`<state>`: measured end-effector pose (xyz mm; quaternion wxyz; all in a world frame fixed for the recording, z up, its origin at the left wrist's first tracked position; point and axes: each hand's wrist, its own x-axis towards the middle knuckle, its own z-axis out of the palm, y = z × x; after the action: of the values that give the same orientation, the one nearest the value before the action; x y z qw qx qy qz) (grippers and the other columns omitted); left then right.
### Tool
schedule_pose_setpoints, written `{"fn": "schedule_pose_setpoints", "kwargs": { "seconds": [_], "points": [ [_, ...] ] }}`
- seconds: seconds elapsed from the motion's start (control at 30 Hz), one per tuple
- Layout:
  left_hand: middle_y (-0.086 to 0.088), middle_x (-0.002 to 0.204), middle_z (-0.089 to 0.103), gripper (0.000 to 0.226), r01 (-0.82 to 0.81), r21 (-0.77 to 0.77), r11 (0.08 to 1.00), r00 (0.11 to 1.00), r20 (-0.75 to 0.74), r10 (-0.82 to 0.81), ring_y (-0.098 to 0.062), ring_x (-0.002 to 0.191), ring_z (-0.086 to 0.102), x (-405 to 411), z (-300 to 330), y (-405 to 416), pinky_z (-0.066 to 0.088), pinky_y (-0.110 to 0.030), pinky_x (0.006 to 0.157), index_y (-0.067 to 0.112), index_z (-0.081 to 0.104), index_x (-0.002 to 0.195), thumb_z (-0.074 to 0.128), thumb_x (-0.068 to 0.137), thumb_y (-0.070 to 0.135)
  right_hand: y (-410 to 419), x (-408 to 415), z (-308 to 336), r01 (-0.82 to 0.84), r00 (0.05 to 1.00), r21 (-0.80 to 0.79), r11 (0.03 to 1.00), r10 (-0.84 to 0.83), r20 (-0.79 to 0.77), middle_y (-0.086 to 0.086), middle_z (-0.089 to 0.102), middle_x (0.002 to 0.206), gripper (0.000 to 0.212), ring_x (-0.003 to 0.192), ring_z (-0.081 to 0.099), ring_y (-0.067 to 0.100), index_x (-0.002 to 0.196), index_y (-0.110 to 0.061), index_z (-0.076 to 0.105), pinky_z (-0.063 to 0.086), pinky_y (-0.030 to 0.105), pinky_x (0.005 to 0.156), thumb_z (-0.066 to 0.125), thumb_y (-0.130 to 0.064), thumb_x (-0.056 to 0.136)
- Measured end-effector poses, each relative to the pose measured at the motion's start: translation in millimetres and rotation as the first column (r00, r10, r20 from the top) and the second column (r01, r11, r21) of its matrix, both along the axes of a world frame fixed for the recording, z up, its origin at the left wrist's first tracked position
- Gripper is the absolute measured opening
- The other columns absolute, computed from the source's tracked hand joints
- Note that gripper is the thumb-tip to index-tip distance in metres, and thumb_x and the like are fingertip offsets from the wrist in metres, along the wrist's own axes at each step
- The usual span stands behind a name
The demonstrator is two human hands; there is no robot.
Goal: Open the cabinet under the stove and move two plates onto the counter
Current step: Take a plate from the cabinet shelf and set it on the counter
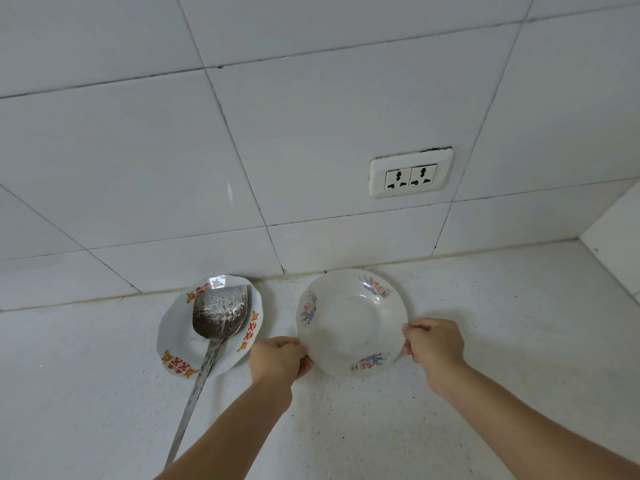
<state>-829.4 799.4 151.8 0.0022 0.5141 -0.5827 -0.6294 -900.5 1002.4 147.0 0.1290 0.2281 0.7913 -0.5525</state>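
A white tiled wall point(311, 116) filled the upper half of the view and met the desk point(485, 341), a pale speckled surface, along a grimy seam. A second tiled wall closed the desk's right end, making a corner there.

Against the desk's back edge sat a white plate point(349, 327) with faint flower sprays on its rim, its far rim near the wall seam. Both hands held it by opposite sides. The left hand point(278, 358) had its grip closed on the plate's left rim, fingers curled under and thumb on top. The right hand point(434, 344) had its grip closed on the right rim in the same way. Whether the plate rested flat on the desk or hung just above it could not be told.

Just left of it, apart from it, lay a second plate point(173, 348) with red and orange marks, also at the back edge. A metal spatula point(220, 315) lay on that plate, blade toward the wall, its long handle running toward the desk's front edge.

A double socket point(411, 174) was set in the wall above and right of the held plate.
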Motion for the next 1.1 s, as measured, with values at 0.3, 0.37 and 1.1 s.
{"fn": "schedule_pose_setpoints", "kwargs": {
  "seconds": [0.3,0.37,1.1],
  "points": [
    [-0.019,0.077,0.072,0.022,-0.077,0.017,0.997,0.997,-0.009,0.077,-0.031,0.066,0.071,4.9,-4.9,5.8,0.057,-0.032,0.056,0.004,0.072,0.068,0.064,0.078,-0.013,-0.1,-5.4,1.7,-0.029,0.999,0.014,0.999,0.028,0.032,0.014,0.065,0.056,0.031,0.045,0.058,0.018,0.057,-0.017,0.065,0.045,0.025,0.045,0.064,0.001,0.083],
    [-0.018,0.078,0.073,0.02,-0.084,0.02,0.996,0.996,-0.002,0.084,-0.032,0.067,0.071,5.2,-5.3,5.6,0.058,-0.033,0.057,0.004,0.072,0.07,0.065,0.078,-0.012,0.2,-5.6,2.0,-0.029,0.999,0.008,1.0,0.029,0.033,0.014,0.065,0.057,0.029,0.046,0.058,0.019,0.06,-0.016,0.065,0.046,0.026,0.046,0.064,0.002,0.083],
    [0.005,0.107,0.067,0.046,0.581,-0.751,0.314,0.74,0.327,-0.587,-0.017,0.093,0.061,22.9,59.1,13.2,0.043,-0.026,0.068,0.027,0.057,0.123,0.058,0.079,0.041,1.3,28.9,76.5,-0.542,0.66,0.649,0.534,0.749,-0.065,0.006,0.06,0.117,0.051,0.105,0.056,0.022,0.134,-0.016,0.048,0.051,0.032,0.079,0.055,-0.035,0.088]
  ]
}}
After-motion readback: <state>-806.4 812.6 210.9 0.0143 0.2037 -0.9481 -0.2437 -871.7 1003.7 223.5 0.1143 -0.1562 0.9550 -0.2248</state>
